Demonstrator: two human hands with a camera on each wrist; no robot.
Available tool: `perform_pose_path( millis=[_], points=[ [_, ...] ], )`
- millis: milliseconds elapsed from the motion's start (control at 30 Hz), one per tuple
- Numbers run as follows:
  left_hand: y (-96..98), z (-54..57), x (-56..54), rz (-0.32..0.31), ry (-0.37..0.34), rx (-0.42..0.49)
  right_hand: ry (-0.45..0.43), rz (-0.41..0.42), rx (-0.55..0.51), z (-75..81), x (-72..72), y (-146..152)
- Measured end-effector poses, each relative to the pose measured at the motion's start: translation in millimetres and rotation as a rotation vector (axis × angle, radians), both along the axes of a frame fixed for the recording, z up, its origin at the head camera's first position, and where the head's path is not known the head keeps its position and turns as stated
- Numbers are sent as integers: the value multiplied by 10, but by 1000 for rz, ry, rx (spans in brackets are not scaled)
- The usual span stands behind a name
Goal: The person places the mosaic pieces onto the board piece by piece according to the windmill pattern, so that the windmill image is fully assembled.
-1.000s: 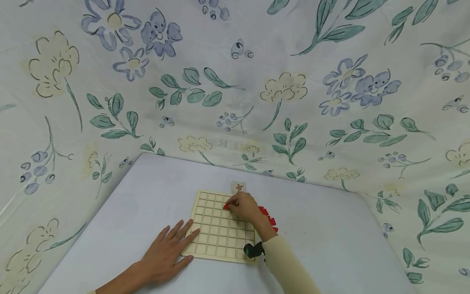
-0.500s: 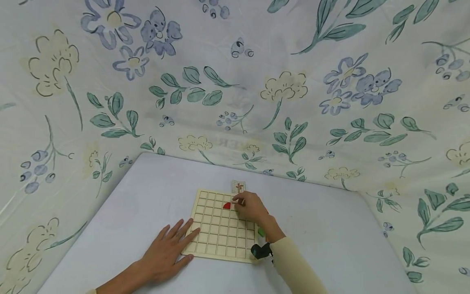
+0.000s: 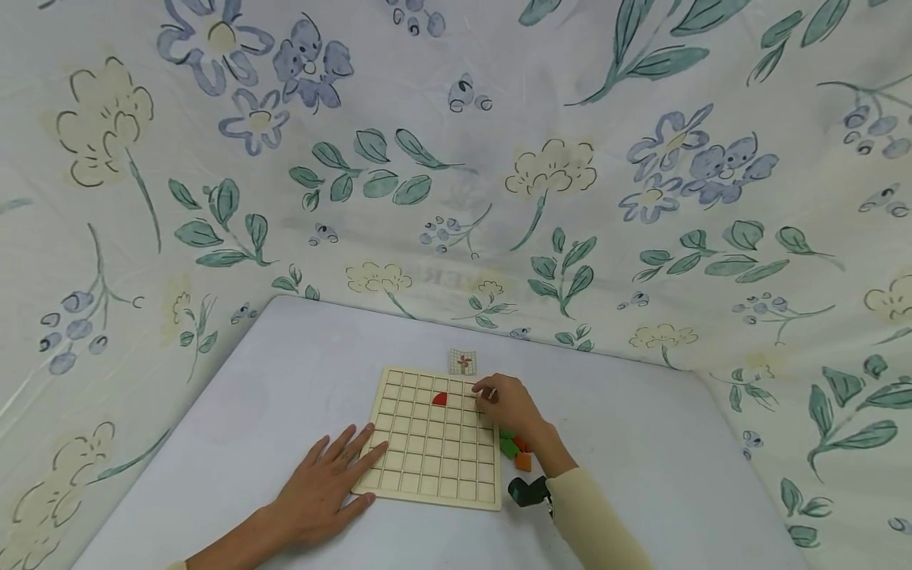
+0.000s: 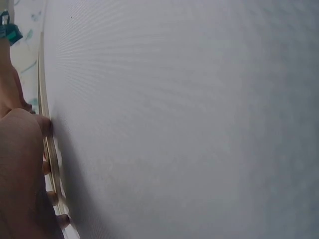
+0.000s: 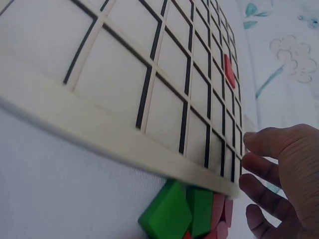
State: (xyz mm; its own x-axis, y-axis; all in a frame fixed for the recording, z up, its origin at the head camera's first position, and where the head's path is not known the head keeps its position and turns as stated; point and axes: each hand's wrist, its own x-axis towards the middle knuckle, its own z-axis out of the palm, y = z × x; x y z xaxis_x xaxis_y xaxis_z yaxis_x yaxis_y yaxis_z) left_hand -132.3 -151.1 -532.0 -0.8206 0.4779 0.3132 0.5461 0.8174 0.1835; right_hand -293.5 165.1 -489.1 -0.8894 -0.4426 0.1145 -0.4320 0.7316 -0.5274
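A pale wooden grid board (image 3: 427,500) lies on the white table. One red quarter-round piece (image 3: 440,399) sits in a square of its second row from the back. My left hand (image 3: 317,492) rests with fingers spread over the board's left edge. Over the board's right edge hovers my right hand (image 3: 509,405), its fingers loosely bent with nothing between them; the right wrist view shows thumb and fingertips (image 5: 250,139) apart. Below that hand, beside the board, are green blocks (image 3: 509,448), an orange block (image 3: 523,461) and red pieces (image 5: 219,211), partly hidden by the hand and forearm.
A small pattern card (image 3: 462,362) with a red pinwheel figure lies just behind the board. Flower-printed cloth (image 3: 456,198) rises behind the table (image 3: 641,443). A dark wrist camera (image 3: 529,492) is strapped at the right sleeve.
My right hand let go of the red quarter-round piece, which stays on the board, and moved right to the board's edge. Green and orange blocks came into view. My left hand stayed still.
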Motion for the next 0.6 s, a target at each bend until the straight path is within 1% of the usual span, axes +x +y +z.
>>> perform_pose_path(
  millis=[233,367,600],
  points=[
    [-4,11,11,-3,-23,8,14,-16,-3,29,47,181],
    [-2,16,11,-1,-30,5,5,-41,44,27,48,278],
    [-7,-6,2,-5,-3,15,-24,-112,108,-7,42,454]
  ],
)
